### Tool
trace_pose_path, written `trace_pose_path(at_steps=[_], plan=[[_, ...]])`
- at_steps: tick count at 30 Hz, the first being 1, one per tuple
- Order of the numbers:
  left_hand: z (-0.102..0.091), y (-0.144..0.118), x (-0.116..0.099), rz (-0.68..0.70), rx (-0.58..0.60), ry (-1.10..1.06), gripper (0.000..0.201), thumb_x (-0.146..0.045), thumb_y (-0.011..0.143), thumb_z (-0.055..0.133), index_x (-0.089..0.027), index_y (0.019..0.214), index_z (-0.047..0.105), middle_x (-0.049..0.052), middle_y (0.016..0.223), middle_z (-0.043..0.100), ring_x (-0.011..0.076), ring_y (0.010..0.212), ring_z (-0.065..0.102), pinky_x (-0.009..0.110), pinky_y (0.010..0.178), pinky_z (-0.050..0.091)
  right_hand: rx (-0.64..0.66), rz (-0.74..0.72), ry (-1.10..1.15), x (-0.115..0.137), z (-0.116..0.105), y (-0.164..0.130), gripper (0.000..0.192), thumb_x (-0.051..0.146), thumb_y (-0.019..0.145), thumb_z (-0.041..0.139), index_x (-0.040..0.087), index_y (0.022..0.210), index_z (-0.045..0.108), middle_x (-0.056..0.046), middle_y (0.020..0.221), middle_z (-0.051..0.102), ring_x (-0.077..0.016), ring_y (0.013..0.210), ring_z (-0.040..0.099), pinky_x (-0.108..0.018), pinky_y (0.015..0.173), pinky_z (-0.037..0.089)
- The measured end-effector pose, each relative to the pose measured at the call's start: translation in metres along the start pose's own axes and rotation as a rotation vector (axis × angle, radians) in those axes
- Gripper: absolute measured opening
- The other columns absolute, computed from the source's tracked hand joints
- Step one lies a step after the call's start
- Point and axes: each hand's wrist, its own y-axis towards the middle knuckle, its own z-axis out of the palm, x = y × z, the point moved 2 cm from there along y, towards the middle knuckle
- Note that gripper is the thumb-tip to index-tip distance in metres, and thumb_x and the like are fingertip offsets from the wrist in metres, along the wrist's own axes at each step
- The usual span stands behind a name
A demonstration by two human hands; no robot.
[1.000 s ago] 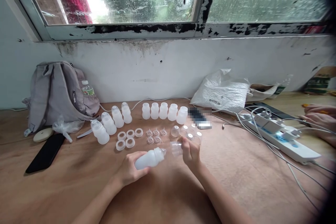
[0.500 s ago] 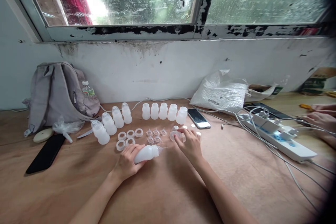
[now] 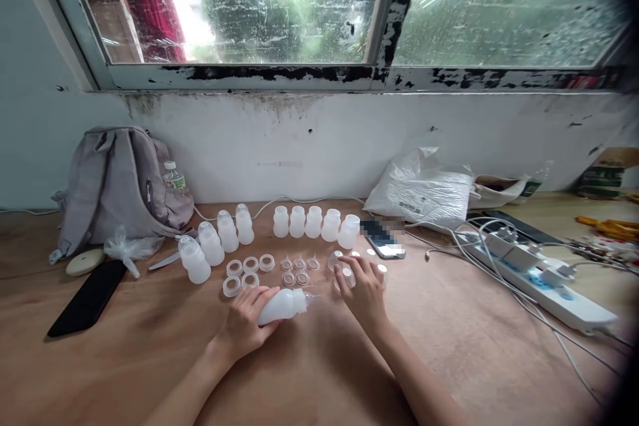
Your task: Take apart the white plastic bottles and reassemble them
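I looked first at what had changed. A moment before, the right hand (image 3: 363, 289) was up near the bottle's (image 3: 282, 305) tip with a clear cap held against it. Now that hand had gone away from the bottle, out to the clear caps (image 3: 344, 271) just right of it, and its fingertips were pinching one cap there, the palm facing down. The bottle's tip was bare, with only its small nipple showing — so I judged the cap was not on yet, and the capping step was not done.

The left hand (image 3: 245, 323) was curled round the bottle's fat end, gripping it. The bottle had come down lower than before and lay close to the wooden table (image 3: 150, 359), right in front of the person.

The bottle lay on its side. Its long line ran left to right, tilted a bit away from the person. The nipple end pointed right, toward the caps; the fat end sat in the left palm.

Behind the bottle lay white rings (image 3: 243, 271) and small clear nipples (image 3: 298, 269). Farther behind it stood open bottles (image 3: 314, 221) in a row — and capped ones (image 3: 212, 245) to the back left.
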Motion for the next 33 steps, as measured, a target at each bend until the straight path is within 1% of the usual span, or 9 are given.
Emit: trace_pose_path(at_steps=[4,9,13,17,20,22,26,28,33], plan=[[-0.001,0.000,-0.002,-0.051,-0.026,-0.032,0.044,-0.033,0.074,0.056,-0.019,0.115,0.046,0.008,0.100,0.059,0.0222,0.088,0.056,0.034,0.077,0.046,0.235,0.151,0.420,0.022,0.003,-0.012,0.028,0.041,0.084,0.037,0.019,0.086,0.055,0.000,0.062,0.054,-0.0137,0.054,0.047,-0.025,0.054,0.035],[0.000,0.000,-0.014,-0.050,0.010,-0.091,0.043,-0.033,0.074,0.055,-0.018,0.113,0.045,0.008,0.099,0.060,0.0217,0.087,0.056,0.032,0.073,0.048,0.506,0.254,0.739,0.048,0.019,-0.033,0.031,0.047,0.080,0.043,0.018,0.078,0.053,0.002,0.060,0.051,-0.0118,0.053,0.045,-0.023,0.050,0.033],[0.000,-0.001,-0.032,-0.048,0.035,-0.189,0.044,-0.032,0.073,0.055,-0.017,0.113,0.045,0.009,0.097,0.060,0.0224,0.085,0.057,0.034,0.073,0.047,0.430,0.302,0.824,0.054,0.024,-0.041,0.029,0.043,0.077,0.050,0.017,0.063,0.045,0.004,0.053,0.041,-0.0094,0.050,0.038,-0.021,0.047,0.030],[-0.006,0.000,-0.049,-0.198,0.082,-0.448,0.040,-0.031,0.070,0.057,-0.018,0.107,0.050,0.008,0.094,0.061,0.0212,0.082,0.057,0.032,0.072,0.046,0.339,0.289,0.849,0.051,0.020,-0.044,0.036,0.040,0.076,0.052,0.018,0.053,0.034,0.005,0.050,0.030,-0.0076,0.047,0.030,-0.021,0.044,0.024],[-0.002,0.000,-0.055,-0.433,0.230,-0.850,0.032,-0.039,0.072,0.054,-0.014,0.090,0.058,0.005,0.073,0.061,0.0164,0.062,0.057,0.025,0.054,0.045,0.354,0.261,0.889,0.052,0.016,-0.045,0.037,0.040,0.076,0.052,0.018,0.052,0.033,0.005,0.049,0.028,-0.0072,0.046,0.028,-0.021,0.042,0.022],[0.007,-0.003,-0.055,-0.637,0.340,-1.199,0.042,-0.049,0.073,0.046,-0.010,0.081,0.059,0.004,0.059,0.058,0.0121,0.045,0.052,0.020,0.037,0.036,0.399,0.213,0.973,0.055,0.013,-0.043,0.032,0.040,0.075,0.052,0.017,0.056,0.040,0.005,0.051,0.032,-0.0079,0.047,0.031,-0.021,0.044,0.024],[0.015,-0.008,-0.048,-0.971,0.365,-1.642,0.059,-0.057,0.073,0.031,-0.005,0.083,0.058,0.005,0.054,0.056,0.0085,0.032,0.044,0.017,0.027,0.021,0.482,0.184,1.162,0.057,0.010,-0.034,0.033,0.043,0.074,0.054,0.020,0.096,0.048,0.000,0.069,0.048,-0.0124,0.060,0.044,-0.023,0.051,0.035],[0.013,-0.008,-0.042,-0.980,0.304,-1.687,0.057,-0.056,0.073,0.033,-0.006,0.083,0.057,0.005,0.054,0.056,0.0084,0.033,0.045,0.016,0.028,0.021,0.463,0.212,1.139,0.053,0.012,-0.029,0.037,0.041,0.073,0.056,0.022,0.103,0.045,0.001,0.071,0.049,-0.0125,0.062,0.045,-0.023,0.053,0.037],[0.015,-0.005,-0.039,-0.844,0.256,-1.504,0.045,-0.052,0.074,0.041,-0.009,0.080,0.055,0.004,0.058,0.057,0.0105,0.038,0.049,0.018,0.031,0.029,0.394,0.317,1.113,0.042,0.013,-0.025,0.021,0.041,0.081,0.045,0.020,0.083,0.048,0.004,0.060,0.041,-0.0088,0.048,0.036,-0.021,0.043,0.032]])
